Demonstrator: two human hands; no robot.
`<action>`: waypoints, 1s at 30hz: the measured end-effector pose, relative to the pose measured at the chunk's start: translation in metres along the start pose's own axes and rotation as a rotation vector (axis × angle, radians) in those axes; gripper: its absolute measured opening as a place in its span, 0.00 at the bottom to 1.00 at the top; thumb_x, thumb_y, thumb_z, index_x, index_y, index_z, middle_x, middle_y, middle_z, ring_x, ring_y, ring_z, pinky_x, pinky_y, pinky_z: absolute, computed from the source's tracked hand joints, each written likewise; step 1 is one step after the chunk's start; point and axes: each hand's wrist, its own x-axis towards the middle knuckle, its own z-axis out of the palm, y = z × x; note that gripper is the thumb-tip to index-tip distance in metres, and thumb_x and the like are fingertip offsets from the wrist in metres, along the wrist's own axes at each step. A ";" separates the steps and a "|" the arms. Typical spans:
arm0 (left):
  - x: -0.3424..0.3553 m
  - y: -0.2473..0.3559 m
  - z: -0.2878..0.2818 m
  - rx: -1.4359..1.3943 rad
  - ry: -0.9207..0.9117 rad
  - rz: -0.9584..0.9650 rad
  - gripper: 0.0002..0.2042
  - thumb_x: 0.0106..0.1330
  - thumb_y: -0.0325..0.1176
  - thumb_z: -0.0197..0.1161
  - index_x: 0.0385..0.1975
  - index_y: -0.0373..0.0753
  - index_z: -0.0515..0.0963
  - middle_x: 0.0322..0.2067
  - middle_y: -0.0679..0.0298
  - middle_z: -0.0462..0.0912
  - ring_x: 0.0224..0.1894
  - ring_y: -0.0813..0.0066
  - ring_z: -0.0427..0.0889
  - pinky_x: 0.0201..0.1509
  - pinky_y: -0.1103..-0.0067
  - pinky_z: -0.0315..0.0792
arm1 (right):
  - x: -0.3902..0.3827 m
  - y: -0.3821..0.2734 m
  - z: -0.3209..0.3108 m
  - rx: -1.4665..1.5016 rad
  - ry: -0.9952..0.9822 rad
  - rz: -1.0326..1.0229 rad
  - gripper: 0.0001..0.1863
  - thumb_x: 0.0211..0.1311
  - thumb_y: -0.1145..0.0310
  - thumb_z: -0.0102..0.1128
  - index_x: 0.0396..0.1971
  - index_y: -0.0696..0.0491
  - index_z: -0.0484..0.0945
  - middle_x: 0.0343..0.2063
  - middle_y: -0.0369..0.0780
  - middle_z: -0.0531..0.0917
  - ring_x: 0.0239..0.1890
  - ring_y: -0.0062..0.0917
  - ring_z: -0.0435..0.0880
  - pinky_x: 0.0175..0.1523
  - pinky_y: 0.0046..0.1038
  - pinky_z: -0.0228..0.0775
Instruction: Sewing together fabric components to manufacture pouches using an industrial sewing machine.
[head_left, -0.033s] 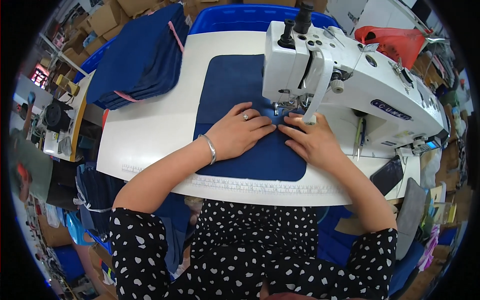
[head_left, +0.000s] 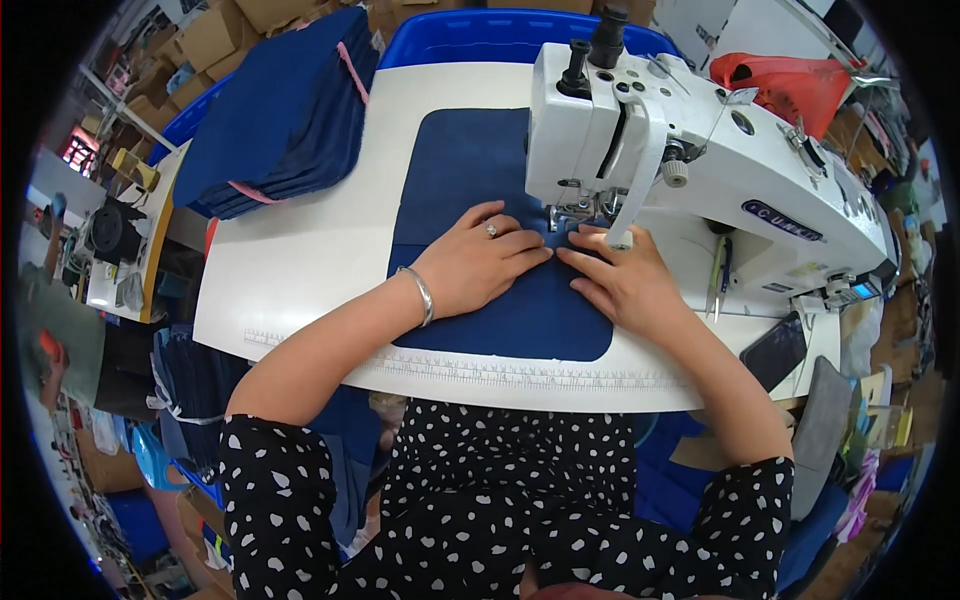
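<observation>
Nothing has shifted since the earlier frame: I see my left hand point(head_left: 480, 262) and right hand point(head_left: 625, 285) still pressed flat, fingers extended, gripping nothing, on the navy fabric piece point(head_left: 480, 170) at the sewing machine point(head_left: 690, 170) foot. Bare white table point(head_left: 300, 260) lies left; a folded navy stack point(head_left: 280, 110) sits far left.

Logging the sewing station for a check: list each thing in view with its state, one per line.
left hand: flat, pressing on the navy fabric
right hand: flat on the fabric beside the presser foot
navy fabric piece: spread flat on the table, under the machine head
sewing machine: upright, fabric beneath its foot
stack of navy fabric: piled, tied with pink strip
smartphone: screen dark
</observation>
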 end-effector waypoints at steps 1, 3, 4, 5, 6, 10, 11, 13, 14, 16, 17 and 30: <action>0.001 -0.001 0.001 0.001 0.004 -0.004 0.23 0.65 0.32 0.63 0.62 0.49 0.76 0.57 0.69 0.78 0.61 0.70 0.74 0.78 0.61 0.56 | 0.000 0.000 0.002 0.000 -0.001 -0.002 0.19 0.66 0.58 0.65 0.56 0.44 0.83 0.53 0.38 0.83 0.57 0.34 0.78 0.72 0.45 0.57; 0.002 -0.006 0.002 0.010 0.011 -0.001 0.23 0.64 0.32 0.64 0.62 0.50 0.77 0.57 0.69 0.78 0.61 0.70 0.74 0.78 0.60 0.55 | 0.001 0.002 0.005 -0.056 -0.001 0.037 0.20 0.66 0.57 0.64 0.57 0.44 0.82 0.52 0.40 0.83 0.56 0.38 0.77 0.72 0.46 0.58; 0.003 -0.008 0.002 0.019 0.017 0.005 0.24 0.64 0.32 0.64 0.62 0.51 0.77 0.57 0.70 0.78 0.61 0.71 0.74 0.78 0.60 0.55 | 0.001 0.002 0.005 -0.053 -0.004 0.035 0.20 0.66 0.57 0.64 0.57 0.44 0.82 0.52 0.40 0.83 0.56 0.38 0.77 0.72 0.46 0.58; 0.004 -0.010 0.001 0.029 0.002 -0.006 0.24 0.64 0.32 0.65 0.62 0.53 0.77 0.57 0.71 0.78 0.61 0.71 0.74 0.78 0.59 0.54 | 0.002 0.002 0.003 -0.023 -0.006 0.050 0.20 0.67 0.57 0.64 0.57 0.43 0.82 0.52 0.40 0.83 0.56 0.39 0.77 0.72 0.47 0.58; 0.005 -0.013 0.001 0.027 0.002 -0.008 0.24 0.64 0.32 0.65 0.62 0.53 0.77 0.57 0.71 0.78 0.61 0.71 0.74 0.78 0.59 0.54 | 0.003 0.002 0.002 0.007 -0.008 0.066 0.20 0.67 0.57 0.64 0.58 0.43 0.82 0.52 0.41 0.83 0.56 0.41 0.77 0.72 0.47 0.58; 0.009 -0.022 0.002 0.042 0.011 0.004 0.19 0.70 0.35 0.60 0.61 0.51 0.78 0.57 0.72 0.79 0.63 0.73 0.74 0.79 0.60 0.51 | 0.009 0.000 -0.003 -0.015 -0.024 0.084 0.21 0.67 0.58 0.63 0.59 0.42 0.81 0.52 0.41 0.83 0.57 0.40 0.77 0.72 0.48 0.59; 0.010 -0.023 0.003 0.042 0.015 0.003 0.18 0.70 0.34 0.60 0.60 0.51 0.78 0.57 0.72 0.79 0.63 0.73 0.73 0.79 0.60 0.51 | 0.009 0.000 -0.002 -0.022 -0.048 0.128 0.21 0.68 0.58 0.63 0.60 0.40 0.80 0.55 0.37 0.82 0.58 0.43 0.74 0.69 0.44 0.61; 0.012 -0.024 0.003 0.036 0.013 -0.011 0.17 0.71 0.34 0.59 0.59 0.51 0.79 0.57 0.71 0.79 0.64 0.73 0.73 0.79 0.60 0.50 | 0.010 0.002 0.002 -0.028 -0.072 0.174 0.22 0.68 0.58 0.64 0.61 0.39 0.79 0.58 0.32 0.81 0.60 0.46 0.70 0.67 0.40 0.63; 0.013 -0.025 0.004 0.034 0.013 -0.012 0.17 0.71 0.34 0.59 0.59 0.51 0.79 0.57 0.71 0.79 0.64 0.73 0.73 0.79 0.60 0.50 | 0.009 0.004 0.005 -0.007 -0.020 0.158 0.21 0.68 0.59 0.63 0.60 0.40 0.79 0.54 0.37 0.82 0.58 0.42 0.74 0.69 0.44 0.61; 0.014 -0.026 0.006 0.022 0.040 -0.027 0.21 0.67 0.31 0.64 0.60 0.53 0.78 0.56 0.72 0.80 0.64 0.72 0.74 0.78 0.60 0.54 | 0.009 0.005 0.008 0.017 0.030 0.143 0.20 0.68 0.60 0.62 0.59 0.42 0.80 0.51 0.42 0.82 0.56 0.39 0.78 0.72 0.48 0.59; 0.014 -0.026 0.007 0.020 0.039 -0.027 0.21 0.67 0.31 0.64 0.60 0.53 0.78 0.56 0.72 0.80 0.64 0.72 0.74 0.78 0.60 0.54 | 0.008 0.005 0.007 0.008 0.010 0.167 0.20 0.68 0.60 0.62 0.59 0.42 0.80 0.50 0.42 0.82 0.56 0.39 0.78 0.72 0.49 0.59; 0.012 -0.024 0.003 -0.076 0.044 -0.043 0.24 0.70 0.51 0.62 0.61 0.47 0.79 0.58 0.64 0.79 0.65 0.67 0.72 0.79 0.59 0.51 | -0.004 0.029 0.007 0.953 0.345 0.709 0.21 0.76 0.54 0.56 0.46 0.59 0.85 0.35 0.41 0.89 0.37 0.27 0.87 0.48 0.26 0.77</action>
